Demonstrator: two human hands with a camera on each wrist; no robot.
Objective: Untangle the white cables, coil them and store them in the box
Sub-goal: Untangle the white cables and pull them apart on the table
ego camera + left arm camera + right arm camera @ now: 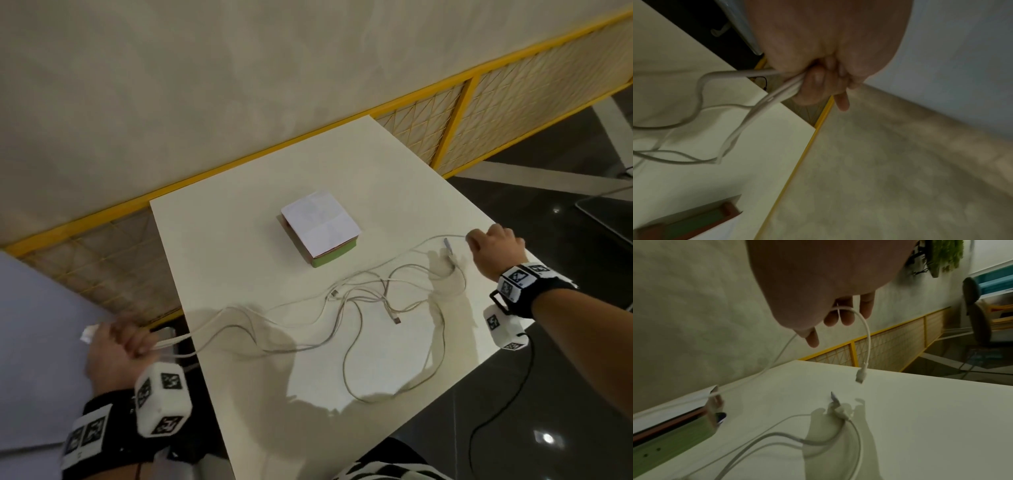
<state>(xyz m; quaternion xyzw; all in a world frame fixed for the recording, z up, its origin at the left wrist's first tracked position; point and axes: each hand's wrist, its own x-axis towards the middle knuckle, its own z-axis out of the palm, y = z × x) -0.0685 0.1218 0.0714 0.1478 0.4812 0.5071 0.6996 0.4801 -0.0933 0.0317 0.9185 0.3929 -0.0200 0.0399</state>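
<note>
Table (pixel 239 394) centre frame, closed box (pixel 320 228) mid-top, cables (pixel 342 301) tangled below it; left hand (pixel 116 346) clenches a bunch lower left, right hand (pixel 493 245) pinches one end mid-right — pull apart slowly, w/o tightening knots.

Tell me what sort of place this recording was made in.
Probably an indoor workspace or data-collection area, not a home: a plain white table with only a small box and white cables on it, a yellow-framed mesh barrier behind, a dark glossy floor, and an office chair.
</note>
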